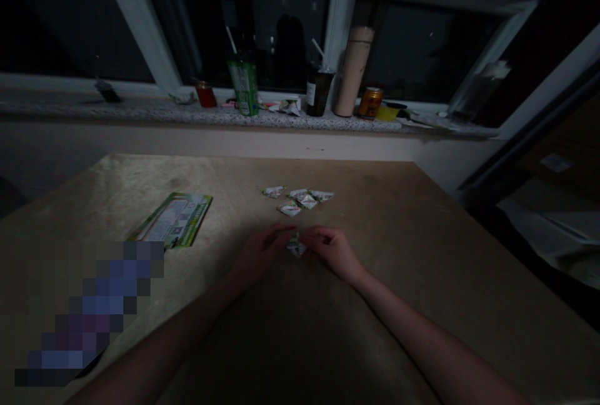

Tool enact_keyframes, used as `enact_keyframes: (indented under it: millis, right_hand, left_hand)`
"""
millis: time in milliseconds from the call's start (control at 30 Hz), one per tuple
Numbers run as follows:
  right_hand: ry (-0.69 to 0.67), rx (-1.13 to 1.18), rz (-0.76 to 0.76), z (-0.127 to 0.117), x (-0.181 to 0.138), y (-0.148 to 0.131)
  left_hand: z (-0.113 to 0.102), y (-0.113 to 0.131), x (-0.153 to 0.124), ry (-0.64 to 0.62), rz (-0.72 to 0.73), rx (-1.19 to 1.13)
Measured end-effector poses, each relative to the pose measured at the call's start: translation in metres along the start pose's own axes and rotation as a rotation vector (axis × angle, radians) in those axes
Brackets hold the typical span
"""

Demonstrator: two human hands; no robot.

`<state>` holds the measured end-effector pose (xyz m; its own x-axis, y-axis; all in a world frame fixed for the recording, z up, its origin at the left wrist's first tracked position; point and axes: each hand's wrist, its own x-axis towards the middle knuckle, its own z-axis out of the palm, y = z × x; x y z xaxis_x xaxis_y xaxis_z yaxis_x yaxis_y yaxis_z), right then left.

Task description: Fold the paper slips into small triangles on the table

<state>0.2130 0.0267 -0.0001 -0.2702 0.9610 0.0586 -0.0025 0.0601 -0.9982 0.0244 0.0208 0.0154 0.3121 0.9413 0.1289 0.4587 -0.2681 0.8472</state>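
A small folded piece of printed paper (pixel 295 247), white and green, lies between my hands on the tabletop. My left hand (pixel 262 250) has its fingers closed at the paper's left edge. From the other side, my right hand (pixel 335 252) pinches the right edge with thumb and fingertips. Just beyond them sit several similar folded paper pieces (pixel 290 207), grouped close together, with one (pixel 274 192) slightly apart on the left. The dim light hides the finer folds.
Flat green printed sheets (pixel 187 220) lie on the table (pixel 398 217) at left, beside a pixelated area. Along the stone windowsill (pixel 164 110) stand a green cup (pixel 244 86), a dark cup (pixel 319 89), a tall beige flask (pixel 354 74), a gold can (pixel 370 104) and a red jar (pixel 205 95).
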Motion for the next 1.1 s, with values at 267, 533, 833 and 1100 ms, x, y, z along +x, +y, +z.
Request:
enact_keyframes:
  millis: [267,533,833,1100]
  right_hand:
    - [0.051,-0.12,-0.03,0.005,-0.001,0.003]
    - [0.028,-0.162,-0.039,0.011,-0.006,0.004]
    - [0.03,-0.309,-0.058,0.013,-0.008,0.002]
    - [0.077,-0.286,-0.109,0.013,-0.007,0.005]
  left_hand:
    - [0.005,-0.005,-0.001,-0.048,-0.046,-0.037]
    - [0.007,-0.005,-0.002,-0.026,-0.055,-0.012]
    - [0.009,-0.001,-0.004,-0.052,-0.028,0.1]
    - [0.007,-0.001,-0.004,-0.056,0.007,0.097]
